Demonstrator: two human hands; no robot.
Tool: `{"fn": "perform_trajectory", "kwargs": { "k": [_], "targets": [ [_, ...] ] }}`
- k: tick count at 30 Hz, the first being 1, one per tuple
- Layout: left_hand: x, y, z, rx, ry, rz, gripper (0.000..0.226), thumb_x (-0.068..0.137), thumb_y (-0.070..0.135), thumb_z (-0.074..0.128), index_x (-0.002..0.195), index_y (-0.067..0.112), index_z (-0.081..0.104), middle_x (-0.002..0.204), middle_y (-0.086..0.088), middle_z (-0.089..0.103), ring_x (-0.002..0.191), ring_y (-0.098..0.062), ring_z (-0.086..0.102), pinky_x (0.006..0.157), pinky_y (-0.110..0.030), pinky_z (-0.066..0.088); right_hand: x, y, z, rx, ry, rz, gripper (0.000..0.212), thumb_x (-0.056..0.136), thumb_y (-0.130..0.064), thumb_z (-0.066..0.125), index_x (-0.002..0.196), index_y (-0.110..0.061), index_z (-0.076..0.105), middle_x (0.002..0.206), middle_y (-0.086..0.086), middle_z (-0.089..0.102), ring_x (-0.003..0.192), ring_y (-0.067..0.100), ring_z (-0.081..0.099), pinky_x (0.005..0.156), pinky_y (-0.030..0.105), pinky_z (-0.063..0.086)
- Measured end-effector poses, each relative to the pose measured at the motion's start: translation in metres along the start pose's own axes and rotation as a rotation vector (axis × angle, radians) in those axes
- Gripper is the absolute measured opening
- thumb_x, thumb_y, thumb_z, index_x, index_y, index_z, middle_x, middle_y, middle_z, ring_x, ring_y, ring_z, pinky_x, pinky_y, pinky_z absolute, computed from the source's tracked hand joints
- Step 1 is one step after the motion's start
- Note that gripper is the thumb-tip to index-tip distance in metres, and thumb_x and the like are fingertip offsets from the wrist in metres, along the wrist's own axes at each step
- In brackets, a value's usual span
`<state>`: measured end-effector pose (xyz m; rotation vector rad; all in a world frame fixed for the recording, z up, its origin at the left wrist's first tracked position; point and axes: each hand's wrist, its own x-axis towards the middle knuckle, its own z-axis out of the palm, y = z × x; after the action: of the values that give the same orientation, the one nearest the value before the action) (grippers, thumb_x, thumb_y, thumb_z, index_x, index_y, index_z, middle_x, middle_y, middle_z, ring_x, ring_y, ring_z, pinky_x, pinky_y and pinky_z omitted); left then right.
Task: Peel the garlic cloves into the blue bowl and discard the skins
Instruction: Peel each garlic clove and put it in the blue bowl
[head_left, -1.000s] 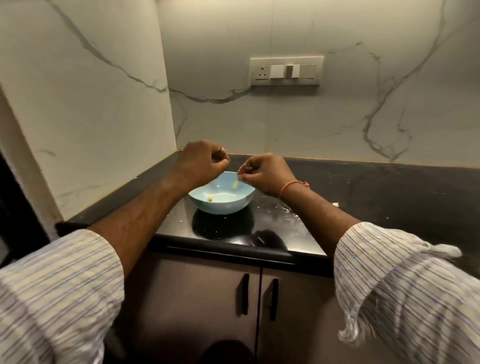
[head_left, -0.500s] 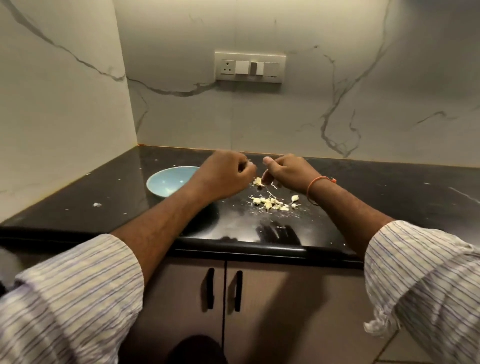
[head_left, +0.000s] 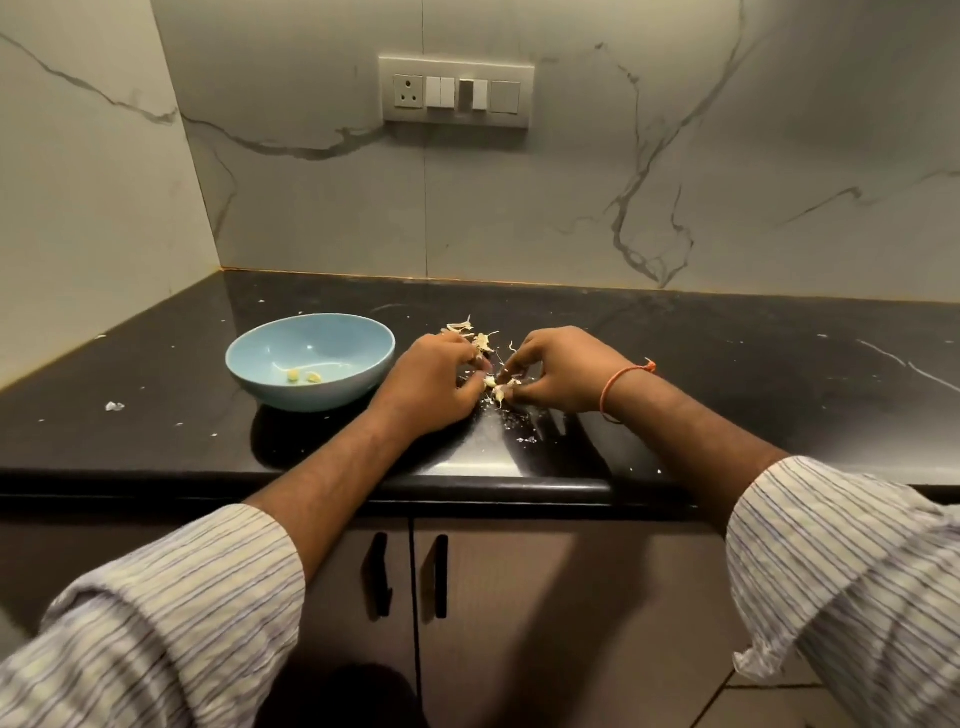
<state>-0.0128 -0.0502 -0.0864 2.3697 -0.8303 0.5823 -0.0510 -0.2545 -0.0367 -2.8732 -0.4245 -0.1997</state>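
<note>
The left hand (head_left: 436, 382) and right hand (head_left: 558, 374) are meeting over a garlic clove (head_left: 500, 388), fingers curled and pinching it. Left of both hands, the blue bowl (head_left: 332, 382) is holding two peeled cloves (head_left: 303, 376). Loose skins (head_left: 475, 336) are lying just beyond the fingertips; picking gently should be sparing the flesh.

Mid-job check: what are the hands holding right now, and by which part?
Both hands, left hand and right hand, pinch a garlic clove between their fingertips just above the countertop. Which end each grips cannot be told.
</note>
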Motion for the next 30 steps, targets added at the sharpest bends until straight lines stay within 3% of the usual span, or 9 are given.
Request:
{"fn": "perform_trajectory", "kwargs": {
  "k": [6, 9, 12, 15, 20, 23, 27, 30],
  "targets": [
    [0.005, -0.006, 0.006, -0.041, -0.034, -0.027, 0.012, 0.092, 0.026, 0.076, 0.101, 0.022, 0.083, 0.103, 0.007, 0.071, 0.090, -0.010, 0.066, 0.086, -0.036, 0.060, 0.011, 0.006, 0.013, 0.026, 0.012, -0.015, 0.033, 0.090, -0.046, 0.079, 0.113, -0.022, 0.079, 0.103, -0.008, 0.062, 0.094, 0.011, 0.058, 0.069, 0.020, 0.038],
    [0.006, -0.008, 0.007, -0.095, -0.027, -0.011, 0.013, 0.091, 0.024, 0.077, 0.103, 0.023, 0.083, 0.105, 0.008, 0.071, 0.094, -0.009, 0.068, 0.090, -0.035, 0.060, 0.009, 0.009, 0.017, 0.081, 0.043, -0.021, 0.031, 0.090, -0.044, 0.079, 0.111, -0.022, 0.079, 0.104, -0.006, 0.064, 0.095, 0.013, 0.060, 0.078, 0.026, 0.045],
    [0.006, -0.008, 0.006, -0.158, -0.004, 0.008, 0.013, 0.092, 0.029, 0.077, 0.101, 0.023, 0.084, 0.103, 0.010, 0.072, 0.097, -0.008, 0.067, 0.092, -0.038, 0.059, 0.005, 0.015, 0.028, 0.154, 0.142, -0.030, 0.023, 0.090, -0.043, 0.079, 0.101, -0.023, 0.079, 0.101, -0.007, 0.066, 0.087, 0.009, 0.060, 0.081, 0.031, 0.051],
    [0.006, -0.011, 0.006, -0.190, -0.021, 0.030, 0.017, 0.088, 0.041, 0.082, 0.099, 0.028, 0.084, 0.103, 0.012, 0.072, 0.100, -0.005, 0.068, 0.093, -0.034, 0.059, 0.004, 0.021, 0.042, 0.220, 0.271, -0.024, 0.013, 0.090, -0.039, 0.080, 0.093, -0.027, 0.078, 0.096, -0.009, 0.066, 0.078, 0.003, 0.056, 0.073, 0.026, 0.048],
    [0.010, -0.013, 0.008, -0.123, -0.045, 0.005, 0.016, 0.090, 0.034, 0.084, 0.104, 0.028, 0.084, 0.110, 0.010, 0.074, 0.103, -0.005, 0.067, 0.097, -0.033, 0.059, 0.007, 0.026, 0.047, 0.271, 0.392, -0.027, 0.009, 0.090, -0.029, 0.080, 0.095, -0.022, 0.080, 0.093, -0.009, 0.067, 0.074, -0.002, 0.055, 0.070, 0.019, 0.041],
    [0.011, -0.013, 0.008, -0.130, -0.009, -0.002, 0.016, 0.091, 0.031, 0.083, 0.107, 0.027, 0.084, 0.105, 0.012, 0.074, 0.096, -0.004, 0.067, 0.091, -0.030, 0.059, 0.006, 0.029, 0.049, 0.296, 0.451, -0.005, 0.009, 0.092, -0.030, 0.077, 0.096, -0.022, 0.078, 0.093, -0.012, 0.068, 0.072, -0.001, 0.056, 0.068, 0.019, 0.041],
    [0.009, -0.013, 0.006, -0.286, 0.068, -0.031, 0.017, 0.092, 0.029, 0.082, 0.108, 0.024, 0.084, 0.098, 0.010, 0.078, 0.088, -0.006, 0.073, 0.083, -0.028, 0.061, 0.003, 0.030, 0.050, 0.328, 0.524, 0.013, 0.017, 0.096, -0.039, 0.072, 0.095, -0.023, 0.080, 0.092, -0.014, 0.072, 0.075, 0.005, 0.062, 0.069, 0.026, 0.050],
    [0.008, -0.015, 0.004, -0.384, 0.066, -0.034, 0.018, 0.093, 0.027, 0.082, 0.110, 0.020, 0.083, 0.095, 0.009, 0.081, 0.087, -0.011, 0.076, 0.083, -0.031, 0.063, 0.003, 0.033, 0.051, 0.307, 0.541, -0.033, 0.014, 0.089, -0.037, 0.081, 0.100, -0.029, 0.083, 0.101, -0.015, 0.073, 0.089, 0.009, 0.066, 0.077, 0.032, 0.057]
  ]
}}
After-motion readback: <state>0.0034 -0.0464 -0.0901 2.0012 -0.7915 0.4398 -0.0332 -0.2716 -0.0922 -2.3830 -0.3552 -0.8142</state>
